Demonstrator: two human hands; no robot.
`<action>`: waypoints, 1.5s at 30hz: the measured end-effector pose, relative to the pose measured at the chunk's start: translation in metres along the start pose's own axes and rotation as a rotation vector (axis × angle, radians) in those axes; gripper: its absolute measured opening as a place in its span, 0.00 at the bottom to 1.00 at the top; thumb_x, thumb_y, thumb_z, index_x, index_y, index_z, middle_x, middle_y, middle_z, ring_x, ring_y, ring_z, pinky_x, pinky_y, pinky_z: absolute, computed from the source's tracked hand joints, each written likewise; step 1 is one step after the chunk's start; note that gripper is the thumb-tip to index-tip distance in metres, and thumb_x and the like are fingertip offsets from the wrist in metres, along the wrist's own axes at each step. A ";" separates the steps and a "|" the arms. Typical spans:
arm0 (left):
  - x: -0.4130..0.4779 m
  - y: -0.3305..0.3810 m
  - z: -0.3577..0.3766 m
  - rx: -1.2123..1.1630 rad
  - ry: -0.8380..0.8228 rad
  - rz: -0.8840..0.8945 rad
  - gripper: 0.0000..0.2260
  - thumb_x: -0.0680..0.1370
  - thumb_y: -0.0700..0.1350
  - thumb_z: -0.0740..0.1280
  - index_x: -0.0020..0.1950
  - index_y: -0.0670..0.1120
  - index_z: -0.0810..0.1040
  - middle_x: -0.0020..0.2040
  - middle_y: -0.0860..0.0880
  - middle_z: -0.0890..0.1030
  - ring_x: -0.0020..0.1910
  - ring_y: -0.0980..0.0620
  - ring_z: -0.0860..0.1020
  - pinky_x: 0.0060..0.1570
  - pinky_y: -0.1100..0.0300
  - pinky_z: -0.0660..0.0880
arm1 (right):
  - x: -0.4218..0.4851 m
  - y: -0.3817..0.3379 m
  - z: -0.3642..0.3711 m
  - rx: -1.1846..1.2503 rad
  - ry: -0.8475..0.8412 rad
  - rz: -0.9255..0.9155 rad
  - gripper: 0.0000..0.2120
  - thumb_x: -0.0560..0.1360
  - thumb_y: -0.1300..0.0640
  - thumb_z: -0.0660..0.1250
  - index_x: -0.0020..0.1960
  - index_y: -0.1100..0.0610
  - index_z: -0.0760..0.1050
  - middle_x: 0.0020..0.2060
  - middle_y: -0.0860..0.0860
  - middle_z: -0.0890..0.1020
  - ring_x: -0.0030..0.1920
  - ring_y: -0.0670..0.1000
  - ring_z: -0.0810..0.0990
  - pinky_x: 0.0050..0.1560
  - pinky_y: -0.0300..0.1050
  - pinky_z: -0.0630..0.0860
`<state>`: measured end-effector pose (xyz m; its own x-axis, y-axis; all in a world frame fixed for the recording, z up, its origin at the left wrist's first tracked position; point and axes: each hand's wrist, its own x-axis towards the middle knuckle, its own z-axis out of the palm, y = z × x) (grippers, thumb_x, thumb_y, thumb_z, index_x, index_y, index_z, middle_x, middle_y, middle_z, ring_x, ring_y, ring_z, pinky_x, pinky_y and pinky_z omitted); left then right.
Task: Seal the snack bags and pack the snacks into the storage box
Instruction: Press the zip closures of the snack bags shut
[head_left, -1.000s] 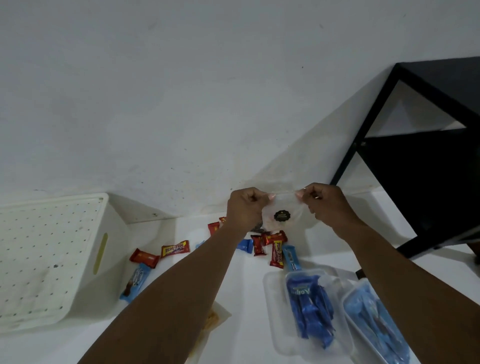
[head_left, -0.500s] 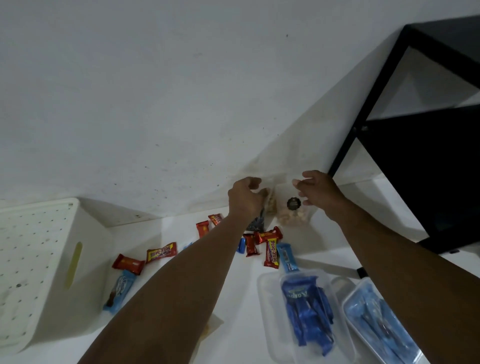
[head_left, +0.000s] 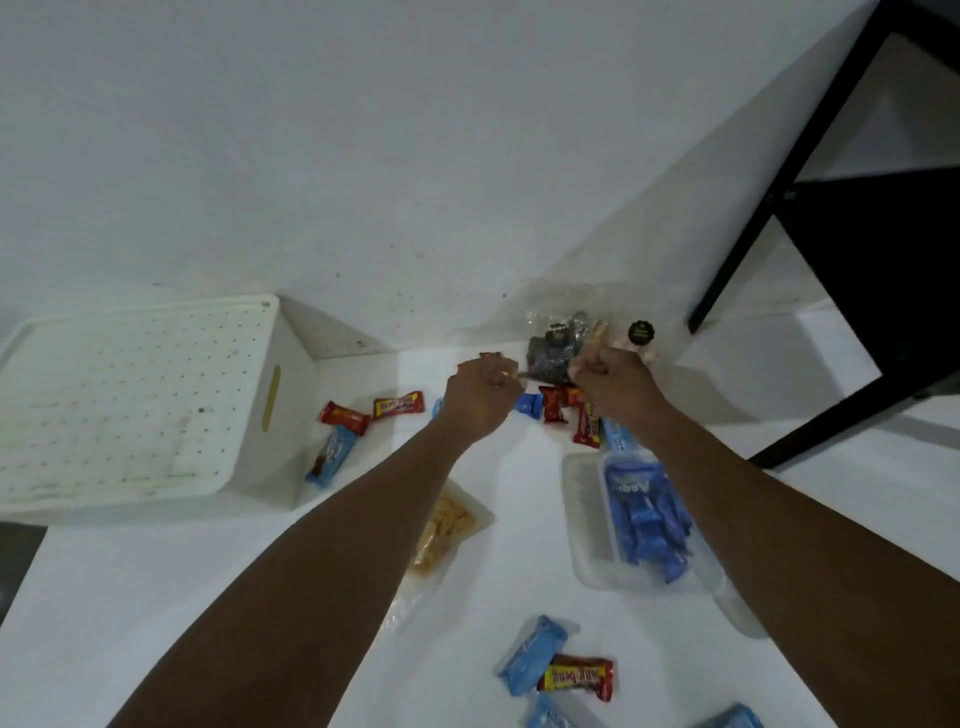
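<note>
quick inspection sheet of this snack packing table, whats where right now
surface: white table
job's things: white storage box at left; dark snack bag and pale snack bag by the wall; yellow snack bag under left forearm; blue wafers in a clear bag
clutter: loose wrapped candies scattered
hands: left hand and right hand curled at the dark snack bag, grip unclear
cables: nothing seen
surroundings: white wall; black shelf

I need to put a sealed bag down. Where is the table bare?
Bare: the near-left table in front of the storage box, and the strip between the yellow snack bag and the clear tray. Crowded: the wrappers around the left hand and right hand.
</note>
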<state>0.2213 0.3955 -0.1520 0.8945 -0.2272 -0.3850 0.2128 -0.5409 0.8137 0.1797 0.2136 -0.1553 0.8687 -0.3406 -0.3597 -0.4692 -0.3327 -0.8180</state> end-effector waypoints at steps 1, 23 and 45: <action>-0.013 -0.017 -0.008 0.037 0.031 -0.018 0.08 0.76 0.43 0.70 0.55 0.45 0.83 0.51 0.42 0.85 0.51 0.42 0.83 0.55 0.50 0.78 | -0.011 0.001 0.018 -0.010 -0.041 -0.012 0.08 0.76 0.59 0.67 0.40 0.51 0.78 0.40 0.52 0.82 0.48 0.59 0.83 0.49 0.52 0.78; -0.150 -0.209 -0.070 -0.133 0.081 -0.510 0.11 0.74 0.42 0.73 0.56 0.45 0.80 0.46 0.44 0.82 0.36 0.51 0.76 0.34 0.62 0.72 | -0.123 0.050 0.160 0.108 -0.403 0.344 0.20 0.72 0.53 0.70 0.63 0.48 0.72 0.56 0.56 0.81 0.57 0.56 0.80 0.44 0.47 0.78; -0.145 0.023 -0.117 -0.232 -0.031 0.183 0.13 0.69 0.58 0.77 0.49 0.53 0.86 0.49 0.47 0.84 0.47 0.44 0.80 0.46 0.53 0.77 | -0.137 -0.095 -0.005 0.196 -0.163 -0.420 0.05 0.74 0.66 0.73 0.40 0.60 0.81 0.30 0.50 0.84 0.25 0.47 0.74 0.27 0.39 0.73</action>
<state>0.1419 0.5108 -0.0267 0.9148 -0.3299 -0.2332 0.1368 -0.2902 0.9471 0.1045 0.2877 -0.0261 0.9973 -0.0655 -0.0331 -0.0476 -0.2345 -0.9709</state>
